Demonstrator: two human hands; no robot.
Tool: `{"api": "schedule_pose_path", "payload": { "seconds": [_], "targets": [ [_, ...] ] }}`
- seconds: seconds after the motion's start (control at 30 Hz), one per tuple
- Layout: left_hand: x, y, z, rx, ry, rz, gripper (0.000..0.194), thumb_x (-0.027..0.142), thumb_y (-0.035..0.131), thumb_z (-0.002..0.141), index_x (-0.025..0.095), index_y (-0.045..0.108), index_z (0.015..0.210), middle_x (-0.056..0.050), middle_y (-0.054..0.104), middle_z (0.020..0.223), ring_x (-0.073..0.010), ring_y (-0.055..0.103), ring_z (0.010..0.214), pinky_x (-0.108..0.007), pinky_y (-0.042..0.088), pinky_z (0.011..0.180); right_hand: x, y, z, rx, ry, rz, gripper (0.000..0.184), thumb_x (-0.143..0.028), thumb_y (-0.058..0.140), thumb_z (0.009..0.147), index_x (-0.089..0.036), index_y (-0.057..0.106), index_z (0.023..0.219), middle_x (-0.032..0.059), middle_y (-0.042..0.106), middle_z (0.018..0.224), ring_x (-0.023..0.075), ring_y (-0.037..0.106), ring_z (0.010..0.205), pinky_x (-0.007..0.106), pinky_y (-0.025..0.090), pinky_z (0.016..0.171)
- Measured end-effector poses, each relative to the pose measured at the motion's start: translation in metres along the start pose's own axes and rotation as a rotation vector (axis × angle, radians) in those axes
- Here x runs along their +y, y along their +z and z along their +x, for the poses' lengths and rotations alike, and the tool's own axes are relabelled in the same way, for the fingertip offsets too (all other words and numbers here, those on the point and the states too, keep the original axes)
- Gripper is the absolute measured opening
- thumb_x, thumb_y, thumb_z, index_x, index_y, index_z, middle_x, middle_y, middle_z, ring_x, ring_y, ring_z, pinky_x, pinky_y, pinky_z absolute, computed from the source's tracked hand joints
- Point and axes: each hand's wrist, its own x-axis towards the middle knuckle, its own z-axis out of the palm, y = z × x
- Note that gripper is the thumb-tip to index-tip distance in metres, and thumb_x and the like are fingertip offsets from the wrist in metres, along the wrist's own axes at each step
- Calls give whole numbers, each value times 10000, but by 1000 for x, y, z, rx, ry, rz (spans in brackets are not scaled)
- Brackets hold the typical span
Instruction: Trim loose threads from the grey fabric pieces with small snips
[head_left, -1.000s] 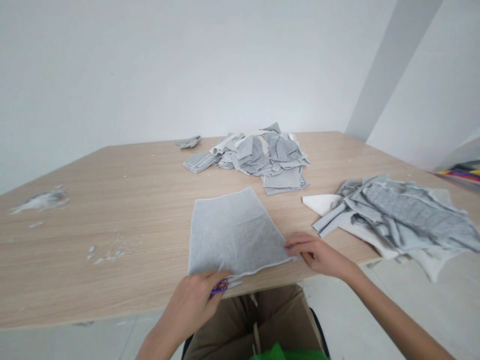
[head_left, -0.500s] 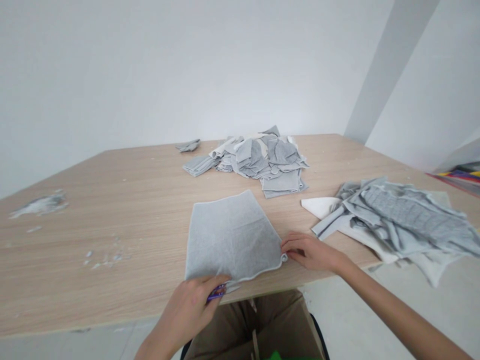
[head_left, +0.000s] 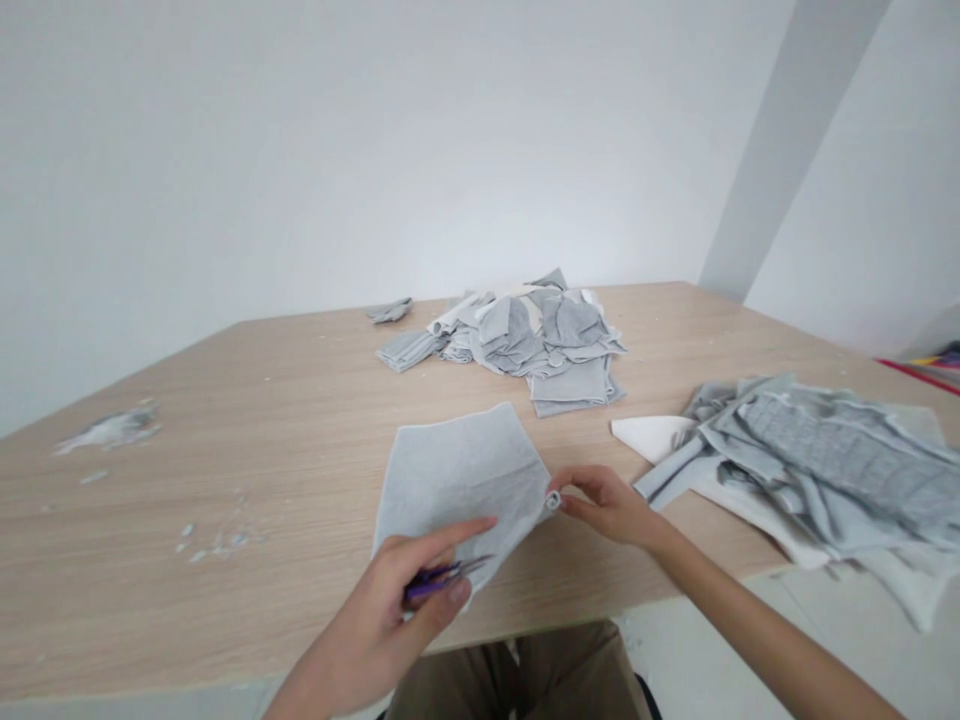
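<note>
Head camera, from where I sit at the far end of the feed: a gray cloth point(head_left: 457, 460) lies on the wooden counter point(head_left: 300, 490) directly before the seated worker, its near edge slanting between two bare hands. The right hand point(head_left: 611, 508) pinches the cloth's right corner, where the fabric shows a tight curl point(head_left: 553, 500); to my eye, that grip steadies the corner and stops the curl from springing open. The left hand point(head_left: 405, 595) is closed around purple-handled scissors point(head_left: 424, 586), blades pointing right over the cloth. I judge they sit tucked in the palm to leave the forefinger and thumb free; the forefinger stretches over the fabric, but I cannot tell whether it and the thumb grip the cloth.

Farther back, a pile of gray and white pieces point(head_left: 517, 345) sits well apart from the work, perhaps to leave elbow room. On the right, a loose heap of fabric point(head_left: 832, 450) lies near the right forearm, within easy reach by my reckoning, and partly overhangs the edge. Pale scraps point(head_left: 116, 430) lie on the left, seemingly set aside.
</note>
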Motion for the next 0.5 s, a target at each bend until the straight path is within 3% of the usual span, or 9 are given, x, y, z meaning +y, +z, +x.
{"api": "schedule_pose_path", "payload": {
  "seconds": [0.23,0.5],
  "targets": [
    [18,27,46,25,-7,-165,407,441,429,1017,257,685,1275,-49,760,1132,-208,706,992,-320,562,884,7,26,5,74,100,491,245,-393,778,825,-185,753,950,37,766,887,155,693,835,278,539,795],
    [1,69,55,202,0,-186,324,373,539,985,247,711,1229,-52,757,1176,-199,725,1047,-303,571,930,4,33,4,85,115,640,140,-299,810,800,-205,775,899,27,782,865,157,722,833,274,551,815]
  ]
}}
